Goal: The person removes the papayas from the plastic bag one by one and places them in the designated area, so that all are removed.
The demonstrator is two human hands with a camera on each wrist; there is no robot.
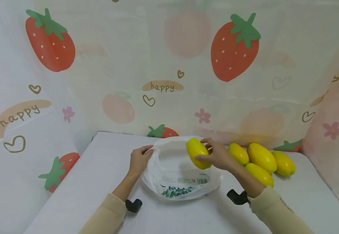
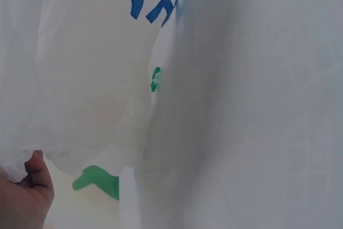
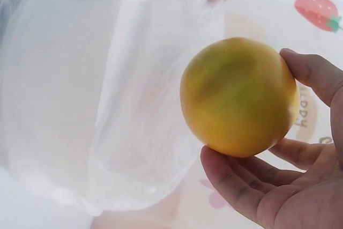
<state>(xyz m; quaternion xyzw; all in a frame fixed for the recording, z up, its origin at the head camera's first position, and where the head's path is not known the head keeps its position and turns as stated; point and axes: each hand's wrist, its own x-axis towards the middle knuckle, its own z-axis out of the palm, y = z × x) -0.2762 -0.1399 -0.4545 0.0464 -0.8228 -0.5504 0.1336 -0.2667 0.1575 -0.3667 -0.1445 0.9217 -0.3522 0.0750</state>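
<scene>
In the head view my right hand (image 1: 216, 154) grips a yellow mango (image 1: 198, 153) over the right side of an open white plastic bag (image 1: 184, 195). Seen from the right wrist, thumb and fingers hold the mango (image 3: 238, 97) from its sides, with the bag (image 3: 107, 100) beside it. My left hand (image 1: 140, 160) pinches the bag's rim at its left edge. The left wrist view shows that hand (image 2: 29, 194) at the lower left, holding the thin plastic (image 2: 80, 79). Green and blue print marks the bag's near side.
Several more yellow mangoes (image 1: 262, 157) lie grouped on the white table (image 1: 105, 175), right of the bag and beyond my right forearm. A cloth backdrop (image 1: 122, 65) with printed strawberries stands behind the table and along both sides. A black wrist mount (image 1: 237, 197) sits on each arm.
</scene>
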